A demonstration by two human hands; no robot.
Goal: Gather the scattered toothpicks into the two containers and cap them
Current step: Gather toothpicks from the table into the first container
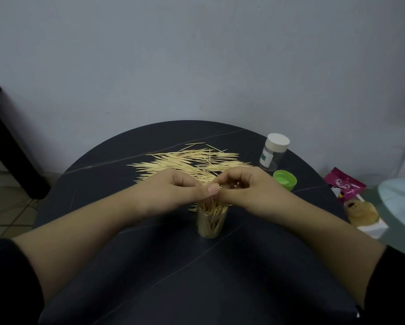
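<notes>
Left hand [173, 188] and right hand [246, 186], fingers curled, meet directly above the open jar [212, 222], pinching a few toothpicks [192, 160]; most lie behind the jar. Judged light, stiff, sharp-tipped, prone to slip: grip aligned bundles mid-length.

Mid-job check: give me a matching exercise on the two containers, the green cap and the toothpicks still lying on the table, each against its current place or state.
Things
1. near container
2. far container
3. green cap
4. scattered toothpicks

Places or states
a. lying loose, on neither container
b. spread across the table
c. uncapped, holding toothpicks, under the left hand and right hand
d. standing with a white cap on

Pairs: 1-c, 2-d, 3-a, 4-b
</notes>
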